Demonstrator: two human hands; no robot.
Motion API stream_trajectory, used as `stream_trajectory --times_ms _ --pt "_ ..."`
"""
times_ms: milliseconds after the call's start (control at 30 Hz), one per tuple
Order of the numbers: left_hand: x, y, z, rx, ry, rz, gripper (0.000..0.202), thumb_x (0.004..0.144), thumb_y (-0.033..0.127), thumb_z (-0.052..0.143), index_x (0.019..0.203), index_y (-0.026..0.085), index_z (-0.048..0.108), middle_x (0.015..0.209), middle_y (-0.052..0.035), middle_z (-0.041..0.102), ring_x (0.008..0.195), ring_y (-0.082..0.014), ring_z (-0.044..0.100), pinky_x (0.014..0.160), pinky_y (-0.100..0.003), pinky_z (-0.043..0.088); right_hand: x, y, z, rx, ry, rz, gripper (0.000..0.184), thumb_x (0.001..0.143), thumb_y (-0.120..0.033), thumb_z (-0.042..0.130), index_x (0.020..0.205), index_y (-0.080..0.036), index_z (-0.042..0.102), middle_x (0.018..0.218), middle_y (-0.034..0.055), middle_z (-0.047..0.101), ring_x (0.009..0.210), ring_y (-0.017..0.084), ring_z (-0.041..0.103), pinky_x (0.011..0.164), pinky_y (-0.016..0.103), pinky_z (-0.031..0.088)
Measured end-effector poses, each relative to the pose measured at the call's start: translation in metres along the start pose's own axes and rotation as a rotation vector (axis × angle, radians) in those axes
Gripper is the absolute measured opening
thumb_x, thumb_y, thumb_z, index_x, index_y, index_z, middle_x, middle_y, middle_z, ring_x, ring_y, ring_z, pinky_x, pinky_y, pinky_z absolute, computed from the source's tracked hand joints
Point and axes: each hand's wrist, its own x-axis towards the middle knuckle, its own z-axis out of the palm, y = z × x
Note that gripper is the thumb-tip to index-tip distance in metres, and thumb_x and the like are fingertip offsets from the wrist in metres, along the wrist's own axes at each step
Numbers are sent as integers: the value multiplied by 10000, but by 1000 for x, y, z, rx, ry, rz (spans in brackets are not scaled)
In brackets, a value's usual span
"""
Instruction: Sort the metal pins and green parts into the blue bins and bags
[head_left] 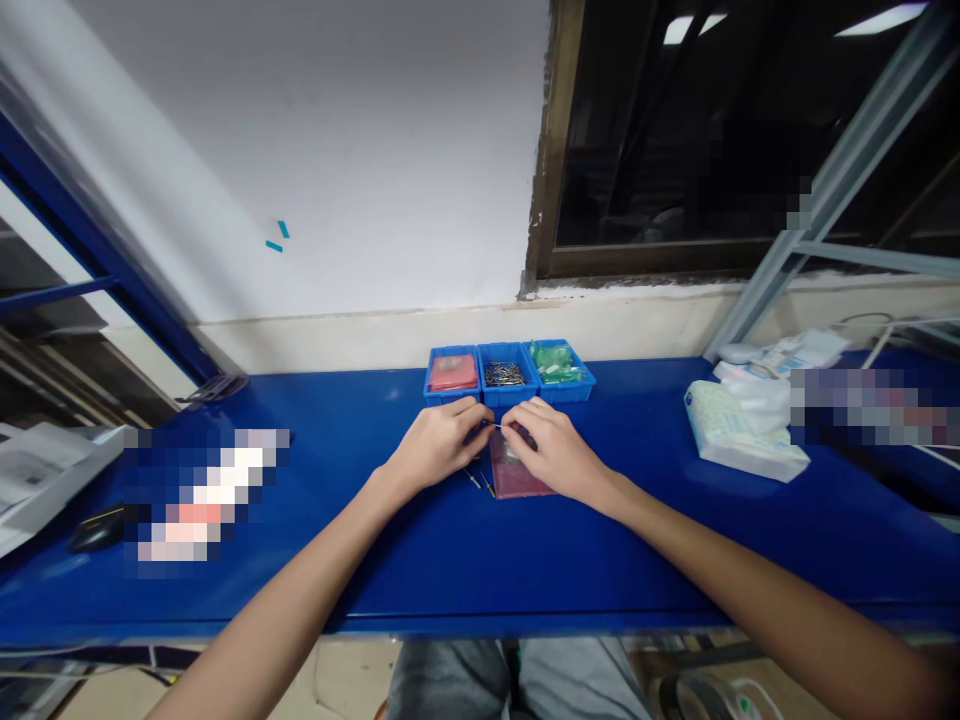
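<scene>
My left hand (pixel 448 440) and my right hand (pixel 555 445) meet above the table in front of the bins. Fingertips of both are pinched around a thin, light metal rod (pixel 496 426), whose ends are hidden by the fingers. Partly under my right hand lies a pink plastic bag (pixel 521 485); something small and shiny on it is half covered. Just left of the bag, two thin metal pieces (pixel 473 479) rest on the table, too small to identify.
Three blue bins stand against the wall: one with pink bags (pixel 453 373), one with small metal parts (pixel 505 374), one with green bags (pixel 556 362). A tissue pack (pixel 742 440) sits right on the blue table (pixel 450 580). At left are a black mouse (pixel 97 528) and papers (pixel 45 470).
</scene>
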Motion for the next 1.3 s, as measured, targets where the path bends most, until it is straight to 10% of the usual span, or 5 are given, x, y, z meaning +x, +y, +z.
stream_trajectory --times_ms 833,1167,1300 --pt "-2 3 3 -16 82 14 188 1009 265 506 1046 180 669 927 -53 605 785 -144 617 709 -243 506 -1 0 -2 31 39 5 187 977 -147 477 840 -195 595 839 45 644 825 195 560 774 321 439" --pt "2 8 7 -334 195 -94 291 999 242 526 1280 183 574 972 -55 708 799 -140 664 750 -245 531 -1 5 4 169 15 97 80 954 -190 550 945 -201 629 903 40 675 875 192 599 739 303 456" --pt "4 11 10 -456 198 -177 179 978 270 573 1082 180 687 956 -43 747 812 -154 694 737 -236 536 0 6 7 179 13 98 97 942 -172 564 899 -201 645 862 27 683 805 178 599 712 292 440"
